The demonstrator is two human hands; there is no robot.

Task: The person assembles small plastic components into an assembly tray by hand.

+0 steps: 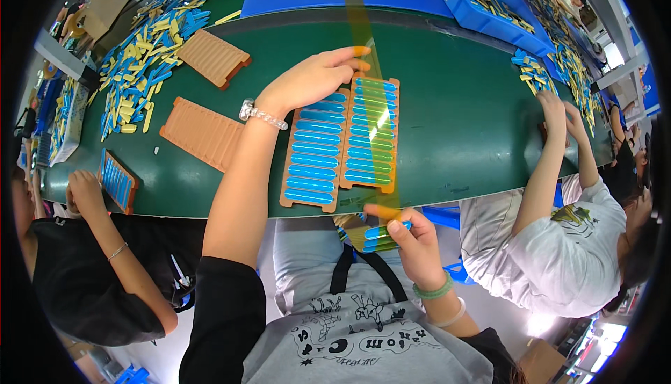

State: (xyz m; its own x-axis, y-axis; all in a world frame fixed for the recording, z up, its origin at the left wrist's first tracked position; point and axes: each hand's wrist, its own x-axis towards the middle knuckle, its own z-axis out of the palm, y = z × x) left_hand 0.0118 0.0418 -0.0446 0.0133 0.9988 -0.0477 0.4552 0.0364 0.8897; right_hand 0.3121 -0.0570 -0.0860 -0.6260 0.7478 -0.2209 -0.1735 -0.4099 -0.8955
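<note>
A strip of see-through amber tape (358,17) runs from the far edge down across the right one of two brown slotted trays (395,104). Both trays hold rows of blue flat sticks (313,160), one per slot. My left hand (311,83) reaches over the far end of the left tray. Its index finger and thumb are apart and show tinted through the tape. Below the table's near edge, my right hand (416,241) pinches the tape's lower end between thumb and finger. Several blue pieces (378,232) show beside that thumb; whether they stick to the tape I cannot tell.
Two bare slotted trays (203,132) lie left of my forearm. Blue and yellow sticks (136,80) are heaped at far left, more (532,73) at right. A blue bin (482,10) stands at the back right. Co-workers' hands (87,192) work at either side.
</note>
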